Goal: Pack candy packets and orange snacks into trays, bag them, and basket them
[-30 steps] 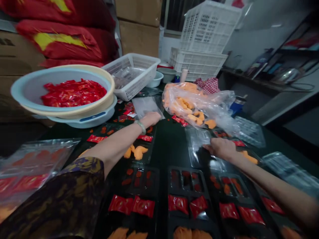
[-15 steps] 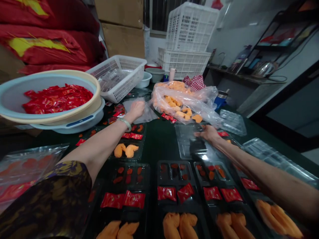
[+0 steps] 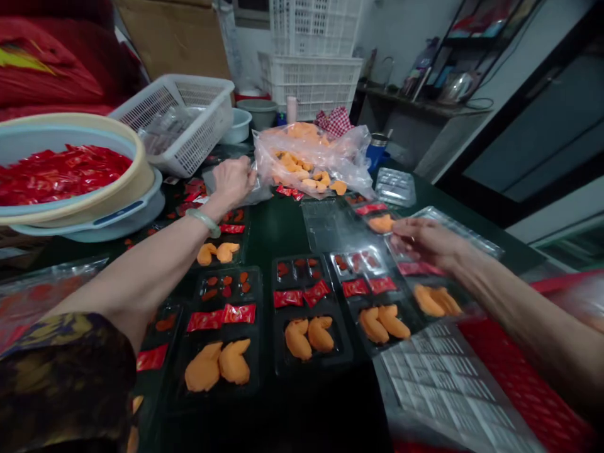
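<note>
1. Head view: your left hand (image 3: 234, 179) is stretched to the far side of the table, with a pale green bangle (image 3: 204, 221) on the wrist.
2. Its fingers are curled closed around a clear plastic sheet (image 3: 258, 190), which lies just in front of the white basket (image 3: 189, 116) and touches the clear bag of orange pieces (image 3: 314, 163).
3. Your right hand (image 3: 427, 242) is lower and to the right, its fingers laid along the far edge of a clear lid (image 3: 363, 261).
4. That hand is blurred, so you cannot tell whether it pinches the lid or only rests on it.
5. The lid sits over the third tray from the left in the near row, above its red sachets (image 3: 368, 286).
6. The black trays (image 3: 283, 368) stand side by side between your arms, each with small red bits, two sachets and two orange pieces.
7. A stacked bowl of red sachets (image 3: 56, 173) sits at the left, beside the basket.
8. More clear lids (image 3: 395, 185) lie beyond your right hand, near a blue cup (image 3: 377, 152).
</note>
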The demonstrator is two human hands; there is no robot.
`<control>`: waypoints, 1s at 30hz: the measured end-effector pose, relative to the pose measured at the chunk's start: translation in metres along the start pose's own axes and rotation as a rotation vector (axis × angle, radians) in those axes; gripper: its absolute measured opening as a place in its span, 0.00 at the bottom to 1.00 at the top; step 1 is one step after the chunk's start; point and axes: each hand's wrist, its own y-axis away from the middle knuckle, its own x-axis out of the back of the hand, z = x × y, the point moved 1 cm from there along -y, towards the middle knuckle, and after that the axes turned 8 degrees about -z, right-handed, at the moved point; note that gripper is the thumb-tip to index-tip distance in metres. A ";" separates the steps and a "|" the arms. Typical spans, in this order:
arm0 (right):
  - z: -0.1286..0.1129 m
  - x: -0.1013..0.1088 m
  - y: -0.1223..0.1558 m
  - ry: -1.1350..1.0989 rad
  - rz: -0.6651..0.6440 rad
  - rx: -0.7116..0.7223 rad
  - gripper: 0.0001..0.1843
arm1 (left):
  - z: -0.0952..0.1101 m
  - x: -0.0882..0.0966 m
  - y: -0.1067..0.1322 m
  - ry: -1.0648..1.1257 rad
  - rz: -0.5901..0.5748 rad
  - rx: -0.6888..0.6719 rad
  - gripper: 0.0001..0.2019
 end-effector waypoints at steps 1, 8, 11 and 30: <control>0.011 0.001 0.017 -0.010 0.022 -0.047 0.10 | 0.009 0.003 0.010 0.000 0.005 -0.045 0.17; 0.061 -0.012 0.057 0.568 0.234 -0.180 0.12 | 0.085 0.023 0.113 0.019 -0.133 -0.571 0.13; 0.064 -0.020 0.053 0.989 0.253 -0.160 0.10 | 0.108 0.019 0.150 0.004 -0.222 -0.848 0.14; 0.068 -0.014 0.030 0.121 0.065 -0.323 0.09 | 0.134 -0.013 0.168 0.149 -0.483 -0.925 0.22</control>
